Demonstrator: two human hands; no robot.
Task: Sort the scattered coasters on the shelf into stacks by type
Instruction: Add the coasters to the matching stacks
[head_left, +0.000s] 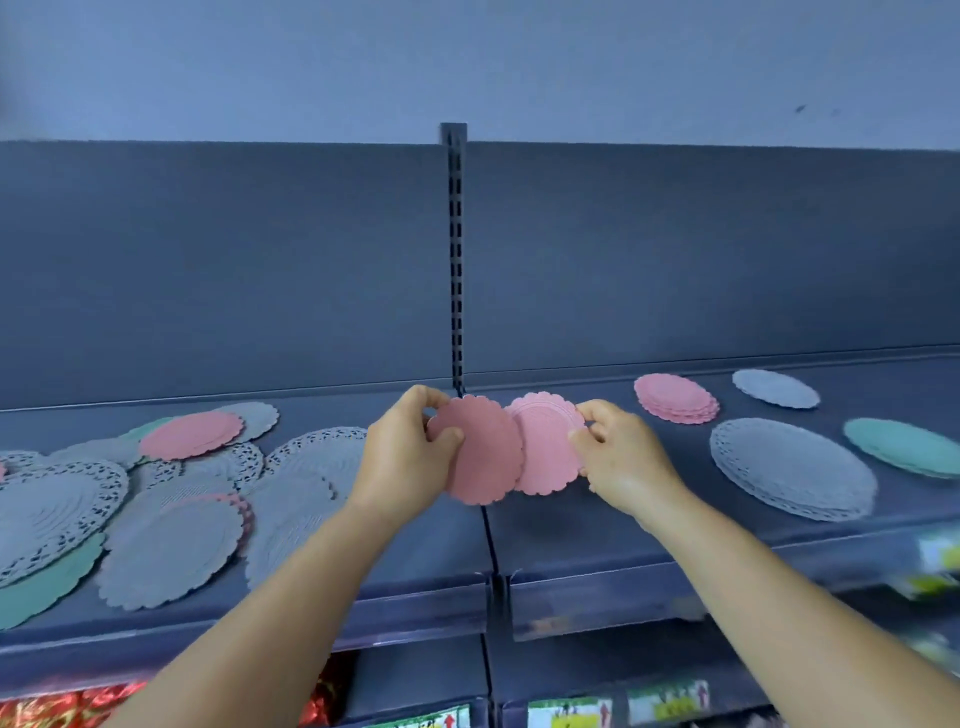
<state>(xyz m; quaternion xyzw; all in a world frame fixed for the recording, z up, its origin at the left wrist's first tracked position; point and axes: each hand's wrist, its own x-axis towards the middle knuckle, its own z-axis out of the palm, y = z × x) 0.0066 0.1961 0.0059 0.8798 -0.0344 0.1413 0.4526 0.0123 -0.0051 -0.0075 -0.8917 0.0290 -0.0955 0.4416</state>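
Above the middle of the grey shelf (597, 540), my left hand (402, 460) grips a pink scalloped coaster (480, 457). My right hand (621, 457) pinches a second pink coaster (545, 441), which overlaps behind the first. On the right stand sorted stacks: a pink stack (675, 397), a small grey stack (775, 388), a large grey lace stack (792, 467) and a green stack (904, 447). On the left lies a scattered pile of grey lace coasters (171, 551), with a pink one (191, 435) on top and a green one (41, 587) at the front left.
A slotted upright post (455, 260) splits the dark back panel in the middle. The shelf's front lip has a clear price rail (597, 597). Below are lower shelves with red foil items (62, 709) and packaged goods (569, 714).
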